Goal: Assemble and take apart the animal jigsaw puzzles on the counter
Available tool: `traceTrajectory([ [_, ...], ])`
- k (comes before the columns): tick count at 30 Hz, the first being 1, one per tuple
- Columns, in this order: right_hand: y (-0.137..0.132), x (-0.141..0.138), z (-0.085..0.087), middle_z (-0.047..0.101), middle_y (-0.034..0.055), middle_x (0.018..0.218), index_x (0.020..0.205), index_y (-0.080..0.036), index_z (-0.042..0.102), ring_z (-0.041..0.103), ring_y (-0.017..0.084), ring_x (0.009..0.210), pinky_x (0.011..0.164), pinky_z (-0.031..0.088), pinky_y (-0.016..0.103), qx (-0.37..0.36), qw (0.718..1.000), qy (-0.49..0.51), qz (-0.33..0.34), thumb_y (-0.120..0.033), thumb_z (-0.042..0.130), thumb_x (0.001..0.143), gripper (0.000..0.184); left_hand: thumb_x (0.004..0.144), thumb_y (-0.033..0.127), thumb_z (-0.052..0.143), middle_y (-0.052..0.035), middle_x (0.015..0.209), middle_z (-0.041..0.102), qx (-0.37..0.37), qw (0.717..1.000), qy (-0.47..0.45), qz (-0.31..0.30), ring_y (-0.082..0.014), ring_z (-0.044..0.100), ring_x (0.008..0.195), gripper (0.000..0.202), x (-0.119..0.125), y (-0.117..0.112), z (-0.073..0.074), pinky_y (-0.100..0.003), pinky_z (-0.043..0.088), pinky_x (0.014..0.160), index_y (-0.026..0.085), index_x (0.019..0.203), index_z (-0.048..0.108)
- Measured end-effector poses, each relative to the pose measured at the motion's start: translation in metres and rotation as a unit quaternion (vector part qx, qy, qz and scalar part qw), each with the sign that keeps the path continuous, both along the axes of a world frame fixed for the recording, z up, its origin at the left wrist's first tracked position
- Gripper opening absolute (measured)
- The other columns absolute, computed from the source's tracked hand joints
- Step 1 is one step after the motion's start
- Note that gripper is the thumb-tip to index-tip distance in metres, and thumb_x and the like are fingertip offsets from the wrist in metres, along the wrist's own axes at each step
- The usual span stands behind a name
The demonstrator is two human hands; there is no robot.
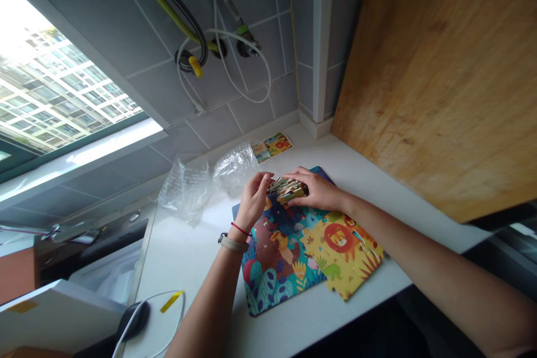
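My right hand (pixel 316 189) is wrapped around a stack of jigsaw puzzle pieces (pixel 289 190), held edge-on above the puzzle. At the left end of that stack, my left hand (pixel 254 198) has its thumb and fingers closed on the pieces; its fingertips are partly hidden. Beneath both hands lies a teal and brown animal puzzle (pixel 279 260) with joined pieces. A yellow joined section with a lion (pixel 338 238) lies over its right side and juts past the lower edge. My right forearm covers part of the puzzle.
Behind the hands, crumpled clear plastic wrap (pixel 187 187) and a small picture card (pixel 274 146) lie on the white counter (pixel 188 268). A sink (pixel 142 246) is at left, with a white cable (pixel 182 313) in front. A wooden panel (pixel 440 84) stands right. Hoses (pixel 197 39) hang on the tiled wall.
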State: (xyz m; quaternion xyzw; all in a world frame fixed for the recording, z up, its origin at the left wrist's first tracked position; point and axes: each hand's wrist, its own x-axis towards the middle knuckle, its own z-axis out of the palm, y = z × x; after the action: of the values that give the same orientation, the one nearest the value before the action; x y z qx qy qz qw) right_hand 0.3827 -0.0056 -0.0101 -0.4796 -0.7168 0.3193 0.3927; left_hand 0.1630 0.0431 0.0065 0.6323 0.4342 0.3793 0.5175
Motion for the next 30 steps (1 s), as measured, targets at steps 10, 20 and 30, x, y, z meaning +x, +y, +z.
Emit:
traceTrajectory([
  [10,-0.004,-0.003,-0.002,0.068,0.0138,0.13,0.137,-0.023,0.059,0.065,0.035,0.123,0.105,0.051,0.047,-0.015,0.994,-0.109,-0.026,-0.051,0.092,0.072,0.078,0.105,0.066,0.041,-0.0084,0.13,0.066,0.008,0.998,-0.067,-0.008,-0.0245,0.065,0.118,0.057,0.026,-0.034,-0.025,-0.038,0.051,0.104,0.025,0.142,0.052],
  [20,-0.008,-0.008,0.009,0.069,0.0102,0.129,0.133,-0.025,0.058,0.064,0.032,0.122,0.103,0.051,0.044,0.053,0.994,-0.097,0.001,-0.035,0.093,0.073,0.07,0.105,0.068,0.039,-0.0082,0.135,0.06,0.066,0.994,-0.082,-0.01,-0.0253,0.061,0.126,0.06,0.029,-0.041,-0.02,-0.044,0.045,0.113,0.028,0.148,0.044],
  [30,-0.005,-0.006,0.002,0.068,0.0075,0.137,0.136,-0.028,0.057,0.065,0.03,0.126,0.107,0.05,0.041,0.005,0.998,-0.057,0.04,-0.025,0.094,0.067,0.078,0.102,0.075,0.035,-0.0103,0.142,0.062,-0.026,0.991,-0.126,-0.033,-0.0271,0.06,0.133,0.069,0.033,-0.041,-0.031,-0.045,0.046,0.116,0.025,0.149,0.047],
])
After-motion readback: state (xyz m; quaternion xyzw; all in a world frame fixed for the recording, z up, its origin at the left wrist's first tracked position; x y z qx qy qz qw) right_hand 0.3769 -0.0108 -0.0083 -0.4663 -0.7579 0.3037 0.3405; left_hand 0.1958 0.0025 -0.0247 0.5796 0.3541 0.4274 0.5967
